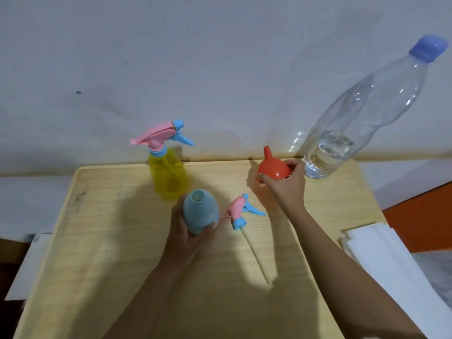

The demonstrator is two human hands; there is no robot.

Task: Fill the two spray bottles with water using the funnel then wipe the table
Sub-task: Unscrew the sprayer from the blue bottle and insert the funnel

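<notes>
My left hand (187,237) grips a blue spray bottle (200,211) near the table's middle; its neck is uncapped. Its pink and blue spray head (241,211) lies on the wood just to the right, with the dip tube pointing toward me. My right hand (286,184) holds an orange funnel (272,167), spout pointing up and away, near the back edge. A yellow spray bottle (168,177) stands behind the blue one with its pink spray head screwed on. A clear water bottle (362,113) with a blue cap, holding some water, stands at the back right.
The wooden table (102,241) butts against a white wall. A stack of white paper towels (381,250) lies off the table's right edge. An orange surface shows at the far right, and a white sheet hangs by the left edge.
</notes>
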